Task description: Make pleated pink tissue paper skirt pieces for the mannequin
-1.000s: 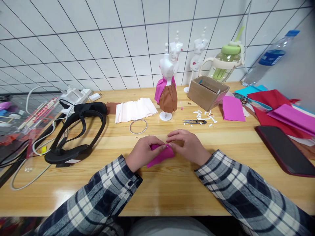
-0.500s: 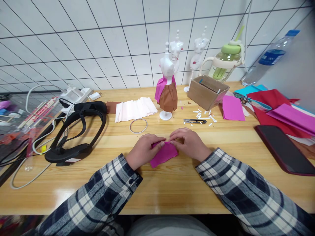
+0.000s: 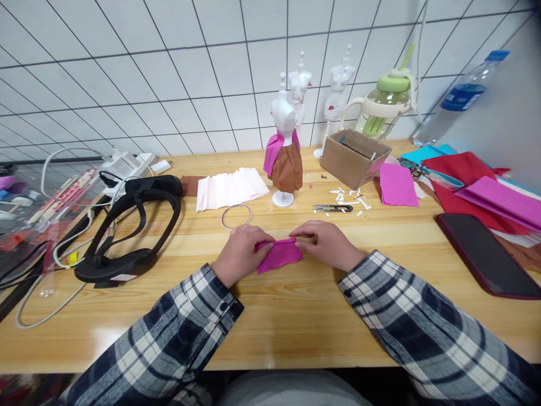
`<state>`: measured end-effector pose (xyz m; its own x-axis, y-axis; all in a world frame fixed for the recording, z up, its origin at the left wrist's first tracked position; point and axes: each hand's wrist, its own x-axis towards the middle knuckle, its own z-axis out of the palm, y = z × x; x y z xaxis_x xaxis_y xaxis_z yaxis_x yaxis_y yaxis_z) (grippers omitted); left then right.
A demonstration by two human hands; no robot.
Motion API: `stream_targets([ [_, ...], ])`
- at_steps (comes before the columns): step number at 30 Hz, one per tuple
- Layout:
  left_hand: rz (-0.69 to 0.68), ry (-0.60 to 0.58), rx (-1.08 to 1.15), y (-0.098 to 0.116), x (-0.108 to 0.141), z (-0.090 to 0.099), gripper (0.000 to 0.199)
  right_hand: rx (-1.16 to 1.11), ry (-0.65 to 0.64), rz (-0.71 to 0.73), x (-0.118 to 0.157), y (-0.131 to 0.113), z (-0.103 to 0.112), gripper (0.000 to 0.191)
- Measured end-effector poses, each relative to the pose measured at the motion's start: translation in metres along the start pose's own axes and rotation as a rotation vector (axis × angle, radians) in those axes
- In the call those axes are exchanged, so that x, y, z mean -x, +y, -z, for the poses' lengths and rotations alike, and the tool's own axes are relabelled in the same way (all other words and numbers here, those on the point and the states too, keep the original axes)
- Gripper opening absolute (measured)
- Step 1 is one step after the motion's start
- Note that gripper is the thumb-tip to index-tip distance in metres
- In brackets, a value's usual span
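A small magenta cloth [image 3: 279, 255] is stretched between my two hands over the wooden table [image 3: 270, 316], with a narrow fold along its far edge. My left hand [image 3: 243, 252] pinches its left end between thumb and fingers. At the upper right corner my right hand [image 3: 327, 243] pinches the same cloth. Beyond them stands a small white mannequin [image 3: 284, 115] with a brown skirt [image 3: 288, 168] and a magenta piece around its waist. A thin ring [image 3: 236, 216] lies past my left hand, and black thread snips [image 3: 333, 208] lie past my right.
Black headgear [image 3: 131, 231] and cables are on the left, beside pale pleated cloth [image 3: 232, 189]. Behind are two more mannequins, a cardboard box [image 3: 355, 158] and a green-lidded bottle [image 3: 386, 104]. At right are a phone [image 3: 486, 254], coloured cloths [image 3: 499, 197] and a water bottle [image 3: 462, 98].
My hands have spread slightly apart along the cloth's far edge. The cloth now hangs straighter between them, with its fold line more visible and its lower edge nearer the hands.
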<state>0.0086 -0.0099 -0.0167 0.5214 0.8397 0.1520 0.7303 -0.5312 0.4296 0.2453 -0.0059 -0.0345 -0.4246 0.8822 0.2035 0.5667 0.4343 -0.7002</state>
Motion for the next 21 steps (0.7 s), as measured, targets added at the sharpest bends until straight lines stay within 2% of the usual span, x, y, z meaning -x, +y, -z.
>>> stream_targets([
  [9, -0.043, -0.022, -0.066, 0.002, 0.0, 0.004, 0.016, 0.181, -0.038, 0.011, -0.001, -0.009, -0.002, 0.021],
  [14, -0.082, 0.011, -0.208, 0.009, 0.003, 0.012, 0.017, 0.19, -0.047, 0.005, 0.001, -0.008, 0.001, 0.02],
  [21, -0.13, 0.012, -0.276, 0.011, 0.004, 0.012, 0.021, 0.255, -0.077, 0.02, 0.002, -0.009, 0.003, 0.018],
])
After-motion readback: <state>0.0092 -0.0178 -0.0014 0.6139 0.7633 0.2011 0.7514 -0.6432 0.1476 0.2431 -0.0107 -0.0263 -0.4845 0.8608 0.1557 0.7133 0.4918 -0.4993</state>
